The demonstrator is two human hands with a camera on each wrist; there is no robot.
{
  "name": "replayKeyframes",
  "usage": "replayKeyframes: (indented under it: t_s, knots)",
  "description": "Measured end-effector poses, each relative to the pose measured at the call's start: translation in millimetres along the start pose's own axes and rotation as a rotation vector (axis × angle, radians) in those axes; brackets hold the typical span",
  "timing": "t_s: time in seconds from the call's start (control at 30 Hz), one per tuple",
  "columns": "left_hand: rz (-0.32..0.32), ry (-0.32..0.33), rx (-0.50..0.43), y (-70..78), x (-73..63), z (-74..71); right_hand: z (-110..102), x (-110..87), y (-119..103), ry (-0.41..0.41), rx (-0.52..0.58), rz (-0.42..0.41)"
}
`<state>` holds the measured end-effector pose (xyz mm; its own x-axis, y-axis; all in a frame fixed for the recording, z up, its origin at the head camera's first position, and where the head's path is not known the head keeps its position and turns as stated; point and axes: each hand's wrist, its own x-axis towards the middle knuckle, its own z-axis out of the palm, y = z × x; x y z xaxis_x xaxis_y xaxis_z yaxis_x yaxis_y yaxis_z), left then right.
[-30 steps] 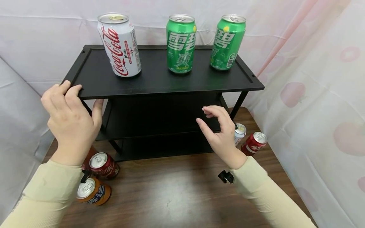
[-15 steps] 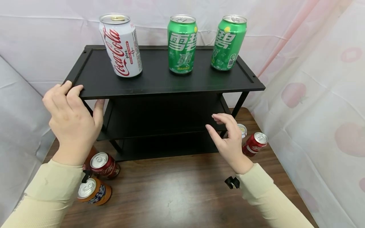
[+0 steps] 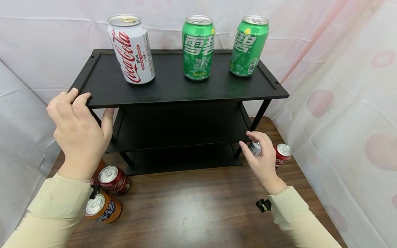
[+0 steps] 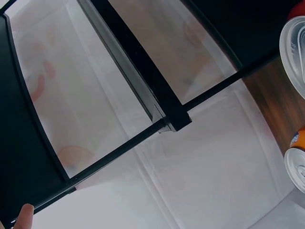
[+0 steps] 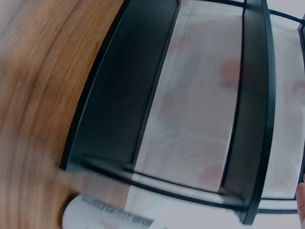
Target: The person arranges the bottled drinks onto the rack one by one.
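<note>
My left hand (image 3: pixel 79 132) grips the left front corner of a black three-tier shelf (image 3: pixel 173 93), fingers over the top board and thumb beneath it. A fingertip of it shows at the board's edge in the left wrist view. Held in the air by the shelf's right legs, my right hand (image 3: pixel 263 160) has thumb and fingers apart with nothing between them. Partly hidden behind it are a white can (image 3: pixel 255 149) and a red can (image 3: pixel 283 151) on the table. In the right wrist view, the white can (image 5: pixel 102 214) lies at the lower edge, beside the shelf.
On the top board stand a white Coca-Cola can (image 3: pixel 131 51) and two green Sprite cans, one central (image 3: pixel 197 48) and one to the right (image 3: pixel 249 46). Below my left arm are a dark red can (image 3: pixel 114 179) and an orange can (image 3: pixel 103 208). Pale curtains surround the table.
My right hand has moved right and down, from in front of the shelf toward the cans beside it. My left hand stays on the shelf corner.
</note>
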<state>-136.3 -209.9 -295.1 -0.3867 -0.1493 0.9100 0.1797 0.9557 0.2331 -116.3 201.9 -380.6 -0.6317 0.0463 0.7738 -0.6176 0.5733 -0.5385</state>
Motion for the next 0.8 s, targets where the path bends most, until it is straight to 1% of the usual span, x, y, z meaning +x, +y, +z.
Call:
replayKeyframes:
  t_s: [0.2,0.4,0.57,0.67,0.8]
  knots:
    - [0.002,0.005,0.008,-3.5,-1.7,1.8,-13,-3.2,13,0.018,-0.064,0.030]
    - [-0.003,-0.002,0.005,-1.6,-0.4,1.3,-25,-6.4,26,0.036,-0.126,0.030]
    - [-0.002,-0.003,0.005,0.3,0.5,-0.3,-32,-7.5,34,0.042,-0.153,0.032]
    - [-0.001,-0.003,0.004,0.4,1.0,-0.6,-36,-9.4,38,0.046,-0.171,0.057]
    - [0.006,0.003,0.003,-1.5,0.1,0.7,-43,-13.4,47,0.048,-0.219,0.116]
